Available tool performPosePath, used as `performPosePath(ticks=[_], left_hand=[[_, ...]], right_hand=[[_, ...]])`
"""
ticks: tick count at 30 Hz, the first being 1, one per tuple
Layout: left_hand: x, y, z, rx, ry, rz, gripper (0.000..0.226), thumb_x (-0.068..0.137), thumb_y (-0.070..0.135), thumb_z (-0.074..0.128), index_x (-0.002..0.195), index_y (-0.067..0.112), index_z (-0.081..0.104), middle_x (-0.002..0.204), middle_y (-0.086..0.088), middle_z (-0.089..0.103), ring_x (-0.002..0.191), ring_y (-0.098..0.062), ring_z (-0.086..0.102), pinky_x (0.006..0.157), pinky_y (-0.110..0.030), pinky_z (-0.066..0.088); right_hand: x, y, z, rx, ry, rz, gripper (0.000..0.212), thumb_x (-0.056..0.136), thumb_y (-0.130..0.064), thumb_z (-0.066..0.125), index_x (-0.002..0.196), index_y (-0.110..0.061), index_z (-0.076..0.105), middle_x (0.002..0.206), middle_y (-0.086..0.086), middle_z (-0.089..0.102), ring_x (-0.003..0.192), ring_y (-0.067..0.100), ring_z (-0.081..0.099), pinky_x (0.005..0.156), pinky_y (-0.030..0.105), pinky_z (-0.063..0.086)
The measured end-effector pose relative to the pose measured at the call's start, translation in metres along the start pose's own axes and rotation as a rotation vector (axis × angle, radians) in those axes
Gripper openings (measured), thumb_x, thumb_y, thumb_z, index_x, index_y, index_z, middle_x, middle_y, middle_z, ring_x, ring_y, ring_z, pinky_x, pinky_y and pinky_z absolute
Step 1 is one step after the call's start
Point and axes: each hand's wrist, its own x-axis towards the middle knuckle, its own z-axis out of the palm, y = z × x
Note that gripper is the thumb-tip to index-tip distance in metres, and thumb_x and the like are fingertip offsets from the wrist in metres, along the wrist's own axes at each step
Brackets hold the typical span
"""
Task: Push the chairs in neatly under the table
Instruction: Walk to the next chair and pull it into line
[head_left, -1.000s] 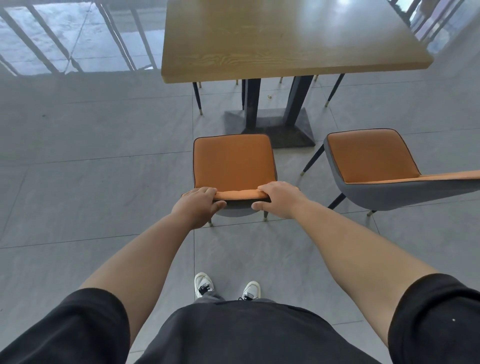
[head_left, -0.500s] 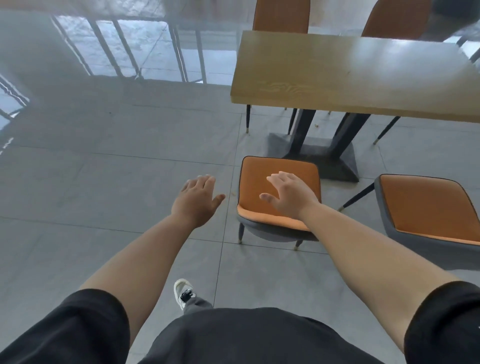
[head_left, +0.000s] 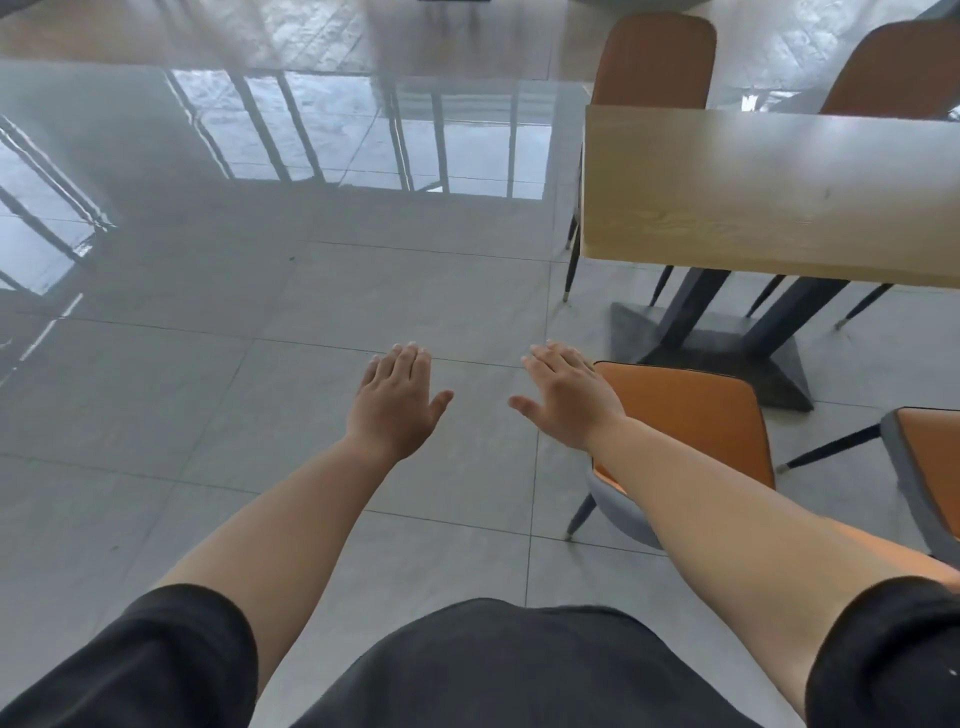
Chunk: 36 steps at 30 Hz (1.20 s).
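- Our left hand (head_left: 397, 402) and right hand (head_left: 566, 397) are both spread flat with nothing in them, held over the floor (head_left: 260, 415), off the near chair (head_left: 685, 415)
- That chair sits beside the table (head_left: 769, 192), its orange seat out in the open and not tucked under the top
- A second chair (head_left: 930, 467) at the right edge also stands clear of the table
- We judge the job barely begun: both near chairs need pushing in, while the two far chairs (head_left: 654, 57) look close to the table
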Motion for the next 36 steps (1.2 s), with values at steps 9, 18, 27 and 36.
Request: performPosePath(ticks=[9,18,27,36], left_hand=[[0.040,-0.096,0.005,-0.053,-0.012,-0.174,0.067,0.097,0.049,0.039,0.145,0.005,0.027,0.155,-0.014,0.026,0.145,-0.029,0.015,0.118,-0.044,0.010],[0.166,-0.173,0.001,-0.037,0.040,-0.216,0.063,0.095,0.047,0.043,0.142,0.005,0.034,0.151,-0.015,0.033,0.142,-0.031,0.022,0.117,-0.046,0.014],[0.299,-0.219,-0.008,-0.066,0.037,-0.168,0.067,0.095,0.048,0.043,0.145,0.005,0.031,0.152,-0.013,0.032,0.143,-0.029,0.022,0.117,-0.044,0.012],[0.457,-0.313,0.005,-0.052,-0.010,-0.011,0.068,0.096,0.049,0.042,0.145,0.004,0.029,0.152,-0.013,0.032,0.143,-0.029,0.021,0.117,-0.044,0.011]], right_hand=[[0.119,-0.038,0.024,0.003,-0.040,-0.089,0.068,0.092,-0.054,0.046,0.142,-0.009,0.038,0.151,0.012,0.034,0.143,0.028,0.020,0.116,0.040,0.012],[0.273,-0.027,0.041,0.026,-0.036,-0.142,0.067,0.091,-0.054,0.048,0.140,-0.009,0.040,0.150,0.011,0.037,0.142,0.029,0.022,0.115,0.040,0.012],[0.417,0.016,0.015,0.001,-0.027,-0.118,0.068,0.092,-0.054,0.047,0.142,-0.008,0.039,0.149,0.011,0.038,0.142,0.028,0.023,0.116,0.040,0.013],[0.565,0.031,0.037,-0.007,-0.015,0.003,0.067,0.092,-0.053,0.047,0.141,-0.008,0.039,0.149,0.011,0.038,0.141,0.028,0.024,0.116,0.041,0.015]])
